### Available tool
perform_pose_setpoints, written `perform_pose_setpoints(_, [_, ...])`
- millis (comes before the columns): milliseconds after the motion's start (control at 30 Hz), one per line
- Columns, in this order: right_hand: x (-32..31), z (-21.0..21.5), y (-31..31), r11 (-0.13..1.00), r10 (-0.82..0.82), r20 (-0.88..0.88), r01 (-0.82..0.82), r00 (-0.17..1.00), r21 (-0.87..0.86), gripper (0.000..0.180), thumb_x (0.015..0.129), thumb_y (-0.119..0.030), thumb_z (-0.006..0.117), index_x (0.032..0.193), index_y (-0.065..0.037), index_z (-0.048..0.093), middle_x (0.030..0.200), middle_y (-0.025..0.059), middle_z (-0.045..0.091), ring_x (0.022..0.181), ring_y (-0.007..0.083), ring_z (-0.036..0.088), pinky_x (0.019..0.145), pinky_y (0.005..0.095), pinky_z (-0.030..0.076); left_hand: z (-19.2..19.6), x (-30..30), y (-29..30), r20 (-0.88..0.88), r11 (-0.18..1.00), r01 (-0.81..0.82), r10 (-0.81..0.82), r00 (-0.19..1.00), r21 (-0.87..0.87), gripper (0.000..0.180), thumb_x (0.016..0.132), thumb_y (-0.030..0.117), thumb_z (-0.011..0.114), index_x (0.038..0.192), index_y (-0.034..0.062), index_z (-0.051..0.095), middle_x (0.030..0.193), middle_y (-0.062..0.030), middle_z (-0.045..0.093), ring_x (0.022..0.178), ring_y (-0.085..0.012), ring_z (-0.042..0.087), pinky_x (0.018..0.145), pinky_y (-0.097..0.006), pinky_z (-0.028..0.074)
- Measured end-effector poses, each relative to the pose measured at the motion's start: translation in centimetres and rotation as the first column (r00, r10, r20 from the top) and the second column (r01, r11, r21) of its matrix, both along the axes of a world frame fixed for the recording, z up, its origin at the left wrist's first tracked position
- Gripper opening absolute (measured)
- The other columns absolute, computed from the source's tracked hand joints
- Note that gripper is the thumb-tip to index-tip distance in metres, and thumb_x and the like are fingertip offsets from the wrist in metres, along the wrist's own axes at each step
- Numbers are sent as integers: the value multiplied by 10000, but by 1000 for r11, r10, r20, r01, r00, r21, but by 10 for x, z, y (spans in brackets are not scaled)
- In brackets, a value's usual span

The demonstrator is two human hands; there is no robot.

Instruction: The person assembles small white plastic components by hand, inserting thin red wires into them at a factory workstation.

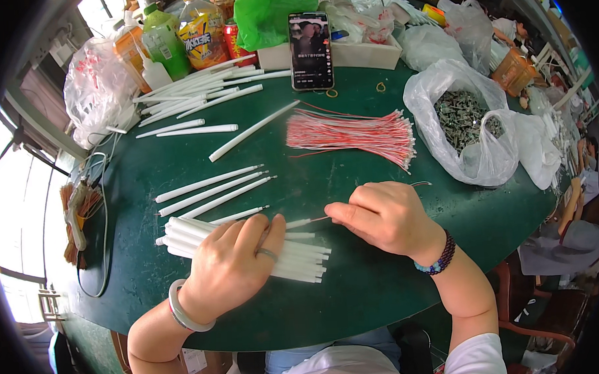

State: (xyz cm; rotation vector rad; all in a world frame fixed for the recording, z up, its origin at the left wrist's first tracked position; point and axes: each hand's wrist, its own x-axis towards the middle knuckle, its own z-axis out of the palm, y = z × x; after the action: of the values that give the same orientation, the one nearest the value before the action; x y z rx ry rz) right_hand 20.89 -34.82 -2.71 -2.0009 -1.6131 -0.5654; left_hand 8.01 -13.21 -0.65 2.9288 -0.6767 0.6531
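Observation:
My left hand (229,270) rests over a pile of white plastic tubes (299,262), its fingers closed round one tapered white tube (298,224) whose tip points right. My right hand (384,217) pinches a thin red wire (319,219) that runs from that tip; a loose wire end (420,184) sticks out behind the knuckles. How far the wire reaches inside the tube is hidden. Beyond my left hand, several white tubes (209,185) lie side by side, with short tips at their right ends. A bundle of red and white wires (347,135) lies farther back.
A phone (310,51) stands upright against a white box (380,53). At right sits an open plastic bag (438,155) of small dark parts (467,116). More white tubes (202,91) and several bottles (164,42) are at back left. A corded tool (75,217) hangs by the left edge.

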Motion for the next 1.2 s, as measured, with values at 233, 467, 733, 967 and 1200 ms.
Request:
perform_pose_setpoints(233, [-20, -7, 21, 994, 80, 61, -74, 995, -85, 427, 721, -109, 725, 1116, 0, 605, 866, 54, 597, 724, 192, 598, 630, 308, 502, -9, 3, -2, 81, 996, 51, -58, 995, 77, 360, 615, 100, 618, 950, -30, 627, 735, -25, 484, 605, -129, 540, 533, -249, 470])
perform_pose_setpoints(467, [6, 4, -8, 956, -39, -42, 25, 998, -293, 263, 779, -100, 666, 1024, -12, 624, 787, 60, 590, 745, 210, 597, 685, 338, 471, -11, 6, 2, 133, 996, 32, -43, 990, 82, 323, 624, 86, 624, 925, -29, 626, 712, -19, 466, 588, -119, 526, 534, -245, 470])
perform_pose_setpoints(733, [13, 9, -5, 989, -60, -52, 52, 997, -141, 316, 722, -114, 717, 1015, -39, 627, 862, 49, 617, 836, 204, 607, 798, 341, 461, -6, 0, 3, 14, 998, -13, 13, 1000, 54, 385, 643, 75, 632, 1004, -59, 636, 860, -100, 611, 699, -212, 628, 603, -315, 527])
perform_pose_setpoints(967, [-14, -1, 28, 991, 115, -128, -122, 985, -47, 220, 815, -103, 638, 1019, -25, 618, 827, 71, 596, 803, 222, 605, 740, 337, 486, -12, 1, 1, 49, 997, 33, -36, 998, 71, 371, 605, 75, 621, 956, -46, 628, 730, -31, 481, 600, -130, 533, 533, -256, 472])
perform_pose_setpoints(1200, [-5, -7, 14, 990, 139, -362, -138, 922, 28, 261, 783, -100, 705, 1013, -22, 609, 831, 96, 615, 762, 264, 624, 669, 350, 518, -8, 6, -2, 136, 997, 51, -57, 989, 50, 372, 589, 76, 622, 942, -43, 625, 736, -26, 478, 594, -131, 519, 534, -252, 466])
